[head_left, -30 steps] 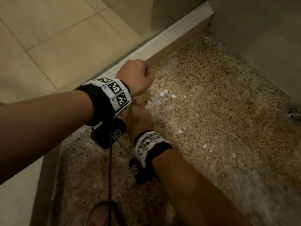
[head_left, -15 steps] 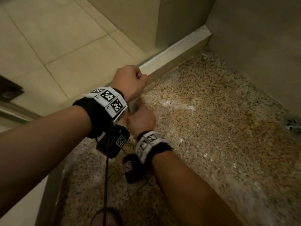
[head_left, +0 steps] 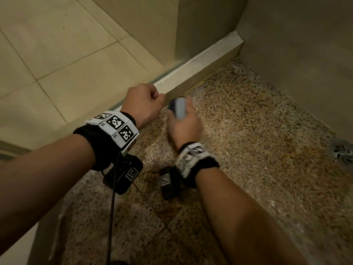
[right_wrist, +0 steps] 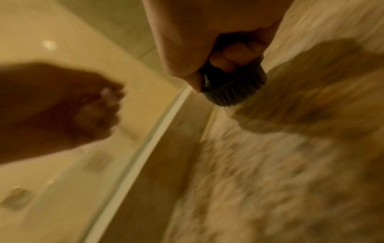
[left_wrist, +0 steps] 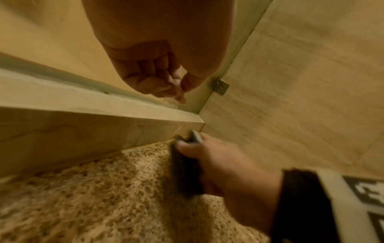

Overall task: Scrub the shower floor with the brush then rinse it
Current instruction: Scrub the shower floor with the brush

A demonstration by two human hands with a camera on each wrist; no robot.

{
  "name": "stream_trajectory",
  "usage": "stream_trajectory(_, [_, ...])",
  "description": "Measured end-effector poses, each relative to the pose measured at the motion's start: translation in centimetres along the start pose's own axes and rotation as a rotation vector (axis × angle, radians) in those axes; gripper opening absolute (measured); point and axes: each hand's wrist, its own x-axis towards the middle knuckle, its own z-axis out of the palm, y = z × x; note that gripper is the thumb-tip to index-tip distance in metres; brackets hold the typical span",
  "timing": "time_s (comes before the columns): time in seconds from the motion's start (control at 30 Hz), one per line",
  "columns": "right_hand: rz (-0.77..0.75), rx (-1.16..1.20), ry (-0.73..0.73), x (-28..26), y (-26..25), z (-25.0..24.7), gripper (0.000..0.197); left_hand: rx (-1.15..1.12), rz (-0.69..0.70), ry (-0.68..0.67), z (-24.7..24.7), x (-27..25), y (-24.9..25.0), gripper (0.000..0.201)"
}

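My right hand (head_left: 185, 125) grips a scrub brush (head_left: 178, 108) with a pale grey handle, its dark bristles (right_wrist: 234, 92) pressed down on the wet speckled shower floor (head_left: 248, 140) close to the curb (head_left: 200, 62). From the left wrist view the brush (left_wrist: 185, 172) shows as a dark block under the right hand (left_wrist: 228, 166), near the corner. My left hand (head_left: 145, 104) hovers above the curb as a fist, fingers curled (left_wrist: 158, 78) and holding nothing. The right wrist view is blurred by motion; the left hand (right_wrist: 62, 105) appears dark at its left.
A round metal drain (head_left: 342, 152) sits at the floor's right edge. Beige walls (head_left: 296, 54) close the far side and corner, with a small metal bracket (left_wrist: 221, 85) on the glass panel. Beyond the curb lies tiled bathroom floor (head_left: 66, 54). A black cable (head_left: 111, 217) hangs from my left wrist.
My right hand has pushed the brush forward along the curb toward the corner, out from under the left wrist, so the grey handle now shows. The left fist stays above the curb.
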Motion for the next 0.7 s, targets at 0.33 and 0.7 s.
stream_trajectory(0.33, [0.166,-0.225,0.203,5.4,6.3,-6.5,0.073,-0.024,-0.012,-0.017,1.3,1.0,0.3,0.03])
stream_trajectory(0.7, [-0.089,-0.271,-0.162,-1.2,2.5,-1.0,0.047,0.04,0.087,-0.134,4.4,-0.4,3.7,0.035])
